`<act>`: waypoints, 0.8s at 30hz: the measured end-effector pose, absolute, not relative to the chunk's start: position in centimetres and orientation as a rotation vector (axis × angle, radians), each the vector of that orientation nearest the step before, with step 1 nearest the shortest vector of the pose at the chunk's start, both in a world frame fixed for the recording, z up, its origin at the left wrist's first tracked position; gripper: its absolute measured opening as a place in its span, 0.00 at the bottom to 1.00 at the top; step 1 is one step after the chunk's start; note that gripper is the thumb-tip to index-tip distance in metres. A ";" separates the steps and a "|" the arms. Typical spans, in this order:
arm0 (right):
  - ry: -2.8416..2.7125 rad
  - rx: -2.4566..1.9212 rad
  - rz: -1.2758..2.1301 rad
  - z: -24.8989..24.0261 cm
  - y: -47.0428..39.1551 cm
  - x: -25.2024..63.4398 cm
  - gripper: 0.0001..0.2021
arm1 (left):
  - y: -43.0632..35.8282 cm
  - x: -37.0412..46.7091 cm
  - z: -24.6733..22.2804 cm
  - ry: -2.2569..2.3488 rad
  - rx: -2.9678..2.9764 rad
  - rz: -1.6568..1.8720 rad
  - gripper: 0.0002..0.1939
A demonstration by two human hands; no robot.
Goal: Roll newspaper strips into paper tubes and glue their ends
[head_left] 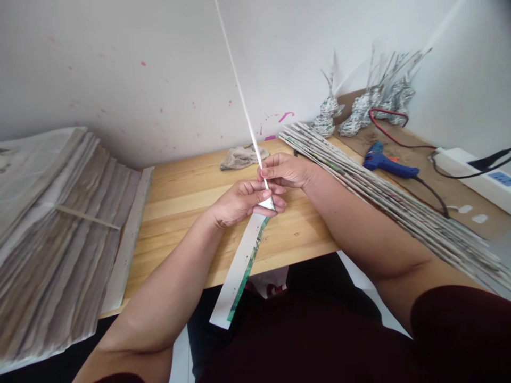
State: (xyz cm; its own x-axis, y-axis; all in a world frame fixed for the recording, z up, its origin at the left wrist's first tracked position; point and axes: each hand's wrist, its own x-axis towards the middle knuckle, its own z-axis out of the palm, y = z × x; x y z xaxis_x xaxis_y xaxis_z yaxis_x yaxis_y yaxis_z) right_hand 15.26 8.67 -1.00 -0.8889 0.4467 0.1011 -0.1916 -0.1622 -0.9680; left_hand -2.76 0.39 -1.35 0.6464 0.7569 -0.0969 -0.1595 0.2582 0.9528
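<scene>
A long thin rolled paper tube slants up and away from my hands toward the wall. Its lower end widens into a flat paper strip, white with a green edge, which hangs down past the table's front edge. My left hand is closed on the paper where the strip turns into the tube. Just above it, my right hand pinches the tube between thumb and fingers, with its other fingers behind the left fingertips.
Left stands a tall stack of folded newspaper. Right lies a bundle of rolled paper sticks. Beyond are a blue glue gun, a white power strip and several woven paper figures. A rag lies near the wall.
</scene>
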 end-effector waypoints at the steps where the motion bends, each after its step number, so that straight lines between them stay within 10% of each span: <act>1: -1.694 -0.294 2.092 -1.1 8.7 15.2 0.14 | 0.4 -2.7 -1.3 0.633 1.152 0.676 0.18; 24: -1.738 -0.352 2.045 -0.7 8.5 15.2 0.16 | 0.4 -2.8 -1.2 0.587 1.091 0.686 0.15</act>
